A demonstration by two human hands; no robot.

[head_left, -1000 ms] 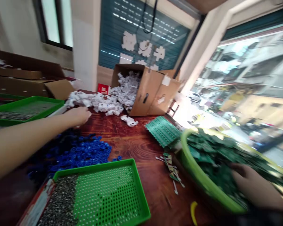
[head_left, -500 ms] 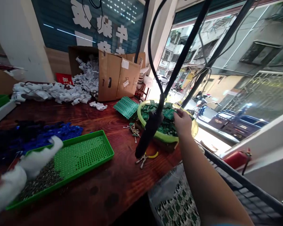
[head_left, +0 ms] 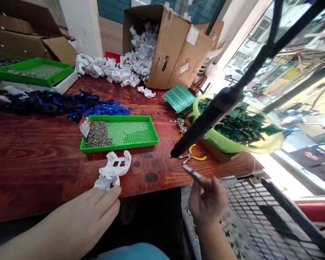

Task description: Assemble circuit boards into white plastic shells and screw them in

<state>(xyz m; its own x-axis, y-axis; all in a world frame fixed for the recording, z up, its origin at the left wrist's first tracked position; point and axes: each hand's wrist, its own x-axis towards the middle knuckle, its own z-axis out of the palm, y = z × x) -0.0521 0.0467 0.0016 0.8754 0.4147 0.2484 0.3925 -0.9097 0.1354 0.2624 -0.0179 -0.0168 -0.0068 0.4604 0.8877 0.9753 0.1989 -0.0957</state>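
My left hand (head_left: 97, 213) is closed on a white plastic housing (head_left: 119, 166) with square cut-outs, at the front edge of the table. Between the fingers of my right hand (head_left: 208, 202) is a small circuit board (head_left: 191, 172), seen nearly edge-on and slightly blurred. Above that hand hangs a black electric screwdriver (head_left: 203, 124), its tip pointing down to the left. A green tray (head_left: 154, 139) of small screws (head_left: 98, 134) lies beyond the housing. At the right, a yellow basin (head_left: 219, 142) holds many green circuit boards (head_left: 239, 124).
Yellow-handled pliers (head_left: 197, 157) lie near the screwdriver tip. Blue and black parts (head_left: 56, 103) are heaped at left, white housings (head_left: 108, 72) behind them by a tipped cardboard box (head_left: 176, 50). A black mesh crate (head_left: 256, 209) stands at lower right.
My right hand has come from the basin back toward me with a circuit board. My left hand and the white housing have moved right, nearer the middle. The view has turned left and down.
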